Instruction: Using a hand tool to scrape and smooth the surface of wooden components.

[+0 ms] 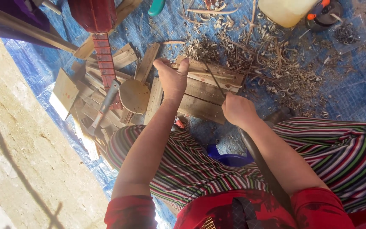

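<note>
Left hand: my left hand (172,80) lies palm down on a stack of slats (204,91), fingers (162,63) curled over the far end of the top slat, thumb (184,65) stretched up beside them. It presses and grips that end.
Right hand: my right hand (238,110) is closed tight round a thin dark rod (214,80), which slants up and left from the fingers across the slats, toward the left thumb. What the rod's tip is, I cannot tell.
Slats: pale wooden strips, stacked flat on a blue tarp (352,93), under the left fingers and just left of the right fingers.
Shavings: a heap of curled shavings (276,63) lies beyond the right fingers, well apart from the left ones.
Offcuts: more planks and a round wooden disc (134,95) lie left of the left fingers; a hammer (104,106) rests among them, farther left.
Red piece: a red slatted part (104,55) stands beyond the hammer.
Container: a pale yellowish plastic jug (286,10) sits at the far edge, past the shavings; I see no label on it. A dark round tin with an orange cap (325,15) is just right of it.
Lap: striped trousers (191,165) are below both hands.
Ground: bare concrete floor (26,148) runs left of the tarp.
</note>
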